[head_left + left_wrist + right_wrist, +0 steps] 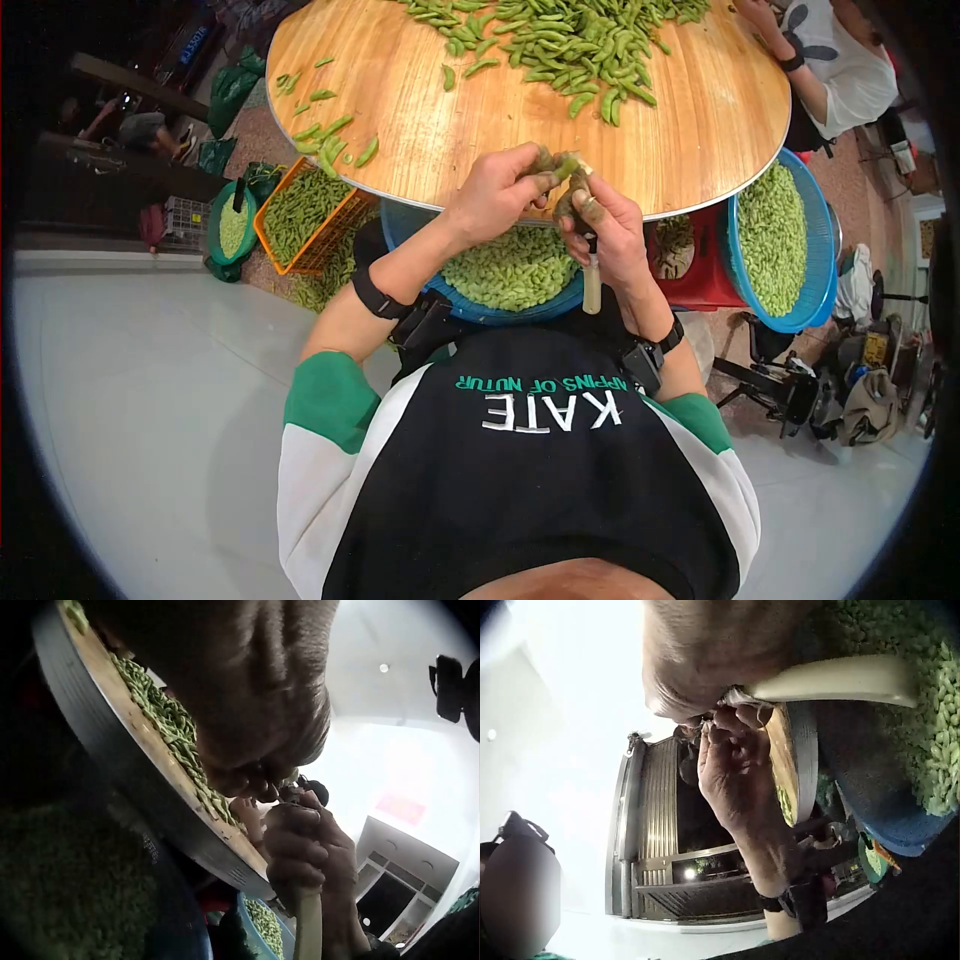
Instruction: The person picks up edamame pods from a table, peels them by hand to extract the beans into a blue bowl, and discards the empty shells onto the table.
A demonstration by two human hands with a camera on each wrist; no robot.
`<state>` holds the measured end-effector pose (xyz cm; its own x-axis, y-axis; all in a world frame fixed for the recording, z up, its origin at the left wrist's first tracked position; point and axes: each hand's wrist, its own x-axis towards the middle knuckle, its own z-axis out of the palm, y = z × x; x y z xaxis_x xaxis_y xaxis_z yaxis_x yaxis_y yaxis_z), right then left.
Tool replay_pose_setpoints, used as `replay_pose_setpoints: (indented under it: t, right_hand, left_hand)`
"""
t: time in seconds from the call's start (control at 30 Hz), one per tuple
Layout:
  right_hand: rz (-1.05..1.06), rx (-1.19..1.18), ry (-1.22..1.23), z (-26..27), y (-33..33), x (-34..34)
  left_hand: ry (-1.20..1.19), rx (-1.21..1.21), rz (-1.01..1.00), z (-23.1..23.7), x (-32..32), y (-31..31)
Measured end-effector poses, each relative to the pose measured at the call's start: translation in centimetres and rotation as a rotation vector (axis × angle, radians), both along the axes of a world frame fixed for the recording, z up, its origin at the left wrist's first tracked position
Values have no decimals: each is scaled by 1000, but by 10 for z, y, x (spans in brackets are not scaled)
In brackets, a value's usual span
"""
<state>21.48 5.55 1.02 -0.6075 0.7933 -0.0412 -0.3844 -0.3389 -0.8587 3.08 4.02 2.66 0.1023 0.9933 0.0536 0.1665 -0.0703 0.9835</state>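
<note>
In the head view my left hand (500, 190) pinches a green bean pod (567, 166) at the near edge of the round wooden table. Close against it, my right hand (612, 228) grips a tool by its pale handle (592, 288), which points down toward my body. The tool's working end is hidden among the fingers. The fingertips of both hands look dark and greenish. From the right wrist view, the handle (840, 679) sticks out of the right fist, and the left hand (739, 776) meets it fingertip to fingertip. Below the hands stands a blue basket of shelled beans (510, 270).
Bean pods (570, 45) heap on the wooden table (420, 110), with a few loose pods (335, 140) at left. An orange crate of pods (310, 215) stands left on the floor, a second blue basket (790, 245) at right. Another person (840, 65) sits far right.
</note>
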Motion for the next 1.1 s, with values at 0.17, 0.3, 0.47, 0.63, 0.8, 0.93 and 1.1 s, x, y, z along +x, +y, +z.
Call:
replay_pose_setpoints:
  t: [0.17,0.3,0.47,0.63,0.8,0.93,1.1]
  right_hand:
    - [54,-59,34,7,-2,3]
    - [55,-54,6,10,-5,2]
    - [49,-83,-17,5,-7,3]
    - [140,-254,139,8,-6,7]
    - [247,-429,318,4,-6,7]
    - [288,-561,467,-4,-3,3]
    - [210,-647,420,-3,-1,-1]
  left_hand:
    - [-255,-199,-110,3,-6,-2]
    - [-283,-225,-119,2,-10,-1]
    - [-255,-149,-139,-3,-8,-6]
    - [-480,-314,-218,-2,-15,-5]
    - [-858,-488,-337,-8,-14,-9]
    - [-778,-484,-269,-9,-13,-7]
    - [503,563,58,9,1,-17]
